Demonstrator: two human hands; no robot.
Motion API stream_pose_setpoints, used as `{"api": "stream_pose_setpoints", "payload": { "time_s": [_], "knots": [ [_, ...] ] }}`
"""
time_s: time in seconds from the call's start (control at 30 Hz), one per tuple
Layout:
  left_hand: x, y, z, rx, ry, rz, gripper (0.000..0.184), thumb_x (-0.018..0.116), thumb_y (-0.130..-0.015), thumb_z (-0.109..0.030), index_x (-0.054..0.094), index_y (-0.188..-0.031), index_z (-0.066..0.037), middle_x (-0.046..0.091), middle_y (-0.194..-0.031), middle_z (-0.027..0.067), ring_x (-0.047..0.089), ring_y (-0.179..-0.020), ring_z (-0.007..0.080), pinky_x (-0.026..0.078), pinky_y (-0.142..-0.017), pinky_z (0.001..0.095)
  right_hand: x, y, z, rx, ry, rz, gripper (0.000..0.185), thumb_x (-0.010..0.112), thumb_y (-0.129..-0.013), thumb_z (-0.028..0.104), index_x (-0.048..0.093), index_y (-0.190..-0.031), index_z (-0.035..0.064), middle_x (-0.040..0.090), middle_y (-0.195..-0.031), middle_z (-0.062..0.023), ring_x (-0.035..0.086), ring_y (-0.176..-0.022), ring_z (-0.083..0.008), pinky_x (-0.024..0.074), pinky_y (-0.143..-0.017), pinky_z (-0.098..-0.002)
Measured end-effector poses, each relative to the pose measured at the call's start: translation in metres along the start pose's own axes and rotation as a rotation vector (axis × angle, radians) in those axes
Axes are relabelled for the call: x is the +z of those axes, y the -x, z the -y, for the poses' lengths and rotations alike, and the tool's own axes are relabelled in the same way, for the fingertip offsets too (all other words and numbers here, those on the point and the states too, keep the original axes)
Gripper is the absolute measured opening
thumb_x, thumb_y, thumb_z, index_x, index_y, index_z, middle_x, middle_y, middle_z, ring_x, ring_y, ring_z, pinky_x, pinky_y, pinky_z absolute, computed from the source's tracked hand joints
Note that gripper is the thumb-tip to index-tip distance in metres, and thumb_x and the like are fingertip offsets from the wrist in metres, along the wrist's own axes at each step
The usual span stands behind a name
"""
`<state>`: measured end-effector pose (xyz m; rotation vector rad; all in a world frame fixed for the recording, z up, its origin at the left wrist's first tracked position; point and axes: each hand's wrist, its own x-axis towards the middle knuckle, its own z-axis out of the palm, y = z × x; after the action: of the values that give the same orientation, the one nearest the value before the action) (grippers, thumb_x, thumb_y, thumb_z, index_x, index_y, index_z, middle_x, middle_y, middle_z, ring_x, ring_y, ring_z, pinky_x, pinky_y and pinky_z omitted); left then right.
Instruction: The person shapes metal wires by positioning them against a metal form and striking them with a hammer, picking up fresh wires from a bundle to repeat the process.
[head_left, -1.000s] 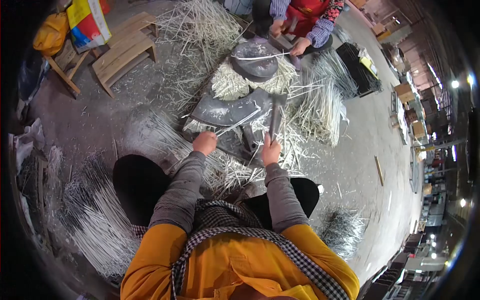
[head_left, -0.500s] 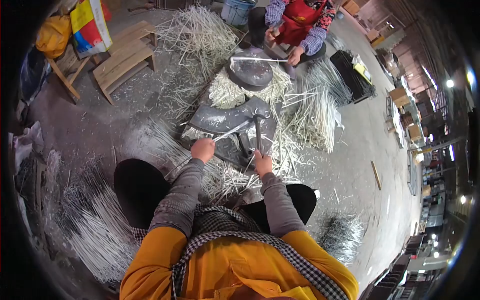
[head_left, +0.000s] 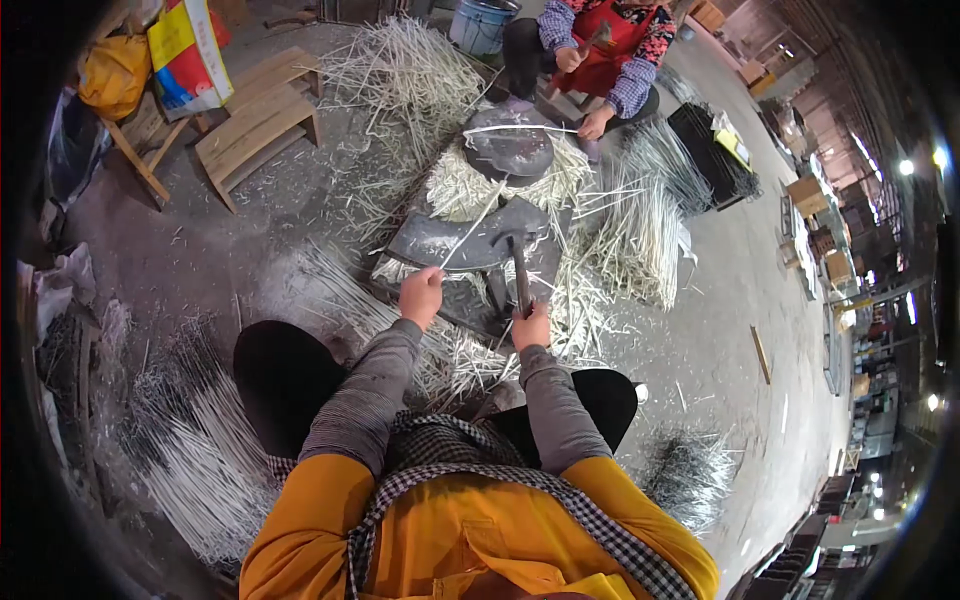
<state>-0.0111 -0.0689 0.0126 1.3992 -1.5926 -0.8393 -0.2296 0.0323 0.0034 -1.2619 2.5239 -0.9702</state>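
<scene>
My left hand [head_left: 421, 297] is closed on one end of a thin pale rod [head_left: 470, 234], which slants up and away across a curved dark metal block [head_left: 430, 240]. My right hand [head_left: 531, 327] is wrapped round the handle of a hammer [head_left: 521, 272]; its head is over the right part of the block. Short pale pieces [head_left: 455, 185] lie heaped behind the block, around a round dark metal block [head_left: 508, 152].
Opposite me a person in a red apron [head_left: 603, 65] holds a hammer and a pale rod over the round block. Bundles of rods [head_left: 640, 245] lie on the floor at both sides. Wooden benches [head_left: 255, 140] stand at the far left, a blue bucket [head_left: 482, 25] at the back.
The rod in my left hand has swung to point farther away from me, and my left hand has shifted slightly right. The other person's hammer has risen.
</scene>
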Motion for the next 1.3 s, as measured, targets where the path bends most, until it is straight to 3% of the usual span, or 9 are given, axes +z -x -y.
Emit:
{"api": "stream_pose_setpoints", "payload": {
  "time_s": [0.2, 0.27, 0.53, 0.67, 0.83, 1.0, 1.13, 1.27, 1.3],
  "knots": [
    [0.007, 0.014, -0.026, 0.052, 0.195, 0.044, 0.019, 0.064, -0.084, -0.016, 0.066, -0.095, -0.001, 0.066, -0.074, 0.0084, 0.058, -0.064, 0.0130, 0.045, -0.060, 0.0275, 0.000, -0.018, 0.012, -0.261, -0.157, -0.135, 0.034, 0.072, -0.075, 0.023, 0.061, -0.100, 0.0017, 0.060, -0.068, -0.0088, 0.058, -0.059, -0.0287, 0.0450, -0.056, -0.0394],
    [0.008, 0.021, -0.042, 0.032, 0.278, 0.146, 0.020, 0.064, -0.085, -0.017, 0.066, -0.097, -0.001, 0.064, -0.072, 0.0056, 0.054, -0.065, 0.0073, 0.044, -0.060, 0.0248, -0.054, -0.014, 0.087, 0.162, -0.727, 0.228, 0.034, 0.070, -0.079, 0.019, 0.061, -0.106, 0.0007, 0.052, -0.062, 0.0011, 0.049, -0.050, -0.0128, 0.0406, -0.048, -0.0273],
    [0.011, 0.046, -0.073, 0.188, 0.249, 0.264, 0.018, 0.062, -0.085, -0.013, 0.065, -0.095, 0.001, 0.064, -0.071, 0.0056, 0.054, -0.067, 0.0070, 0.045, -0.064, 0.0243, -0.069, -0.009, 0.101, 0.154, -1.035, 0.388, 0.025, 0.063, -0.087, 0.023, 0.063, -0.100, 0.0017, 0.052, -0.060, 0.0036, 0.046, -0.052, -0.0041, 0.0345, -0.044, -0.0232],
    [0.006, 0.052, -0.079, 0.178, 0.263, 0.218, 0.018, 0.061, -0.085, -0.017, 0.064, -0.093, -0.002, 0.063, -0.076, 0.0179, 0.059, -0.062, 0.0218, 0.045, -0.060, 0.0325, -0.058, -0.007, 0.093, -0.144, -0.616, 0.188, 0.021, 0.061, -0.087, 0.023, 0.064, -0.089, 0.0022, 0.056, -0.059, -0.0046, 0.052, -0.048, -0.0151, 0.0386, -0.044, -0.0299],
    [-0.022, 0.038, -0.095, 0.079, 0.086, 0.123, 0.016, 0.059, -0.088, -0.015, 0.065, -0.092, -0.001, 0.065, -0.075, 0.0075, 0.055, -0.067, 0.0082, 0.045, -0.063, 0.0261, -0.080, 0.030, 0.118, -0.480, -0.237, 0.096, 0.022, 0.059, -0.085, 0.024, 0.062, -0.081, 0.0034, 0.058, -0.070, -0.0209, 0.058, -0.064, -0.0367, 0.0445, -0.057, -0.0446],
    [-0.093, -0.033, -0.116, 0.254, 0.127, -0.121, 0.020, 0.056, -0.090, -0.020, 0.064, -0.096, -0.003, 0.062, -0.077, 0.0158, 0.058, -0.066, 0.0136, 0.045, -0.062, 0.0290, -0.067, 0.042, 0.117, -0.502, -0.230, 0.330, 0.023, 0.058, -0.085, 0.026, 0.063, -0.082, 0.0044, 0.062, -0.074, -0.0190, 0.060, -0.073, -0.0381, 0.0469, -0.063, -0.0440],
    [-0.210, -0.094, -0.122, 0.483, -0.261, -0.352, 0.024, 0.055, -0.089, -0.027, 0.063, -0.098, -0.006, 0.064, -0.086, 0.0160, 0.062, -0.075, 0.0309, 0.047, -0.066, 0.0362, -0.040, 0.046, 0.098, -0.506, -0.187, 0.454, 0.025, 0.059, -0.085, 0.028, 0.065, -0.091, 0.0050, 0.063, -0.080, -0.0197, 0.061, -0.076, -0.0378, 0.0481, -0.064, -0.0427],
    [-0.314, -0.064, -0.060, 0.446, -0.482, -0.542, 0.023, 0.049, -0.090, -0.023, 0.061, -0.095, -0.004, 0.061, -0.088, 0.0206, 0.057, -0.084, 0.0404, 0.046, -0.068, 0.0454, -0.013, 0.053, 0.094, -0.556, -0.329, 0.637, 0.021, 0.059, -0.085, 0.023, 0.063, -0.084, 0.0025, 0.060, -0.070, -0.0192, 0.059, -0.062, -0.0356, 0.0457, -0.056, -0.0390],
    [-0.329, -0.043, -0.025, 0.231, -0.565, -0.491, 0.022, 0.052, -0.089, -0.024, 0.062, -0.096, -0.005, 0.061, -0.086, 0.0198, 0.058, -0.081, 0.0401, 0.046, -0.066, 0.0447, -0.011, 0.057, 0.099, -0.565, -0.328, 0.681, 0.022, 0.058, -0.085, 0.023, 0.062, -0.083, 0.0019, 0.059, -0.069, -0.0188, 0.059, -0.062, -0.0331, 0.0455, -0.056, -0.0384]
  ]
}}
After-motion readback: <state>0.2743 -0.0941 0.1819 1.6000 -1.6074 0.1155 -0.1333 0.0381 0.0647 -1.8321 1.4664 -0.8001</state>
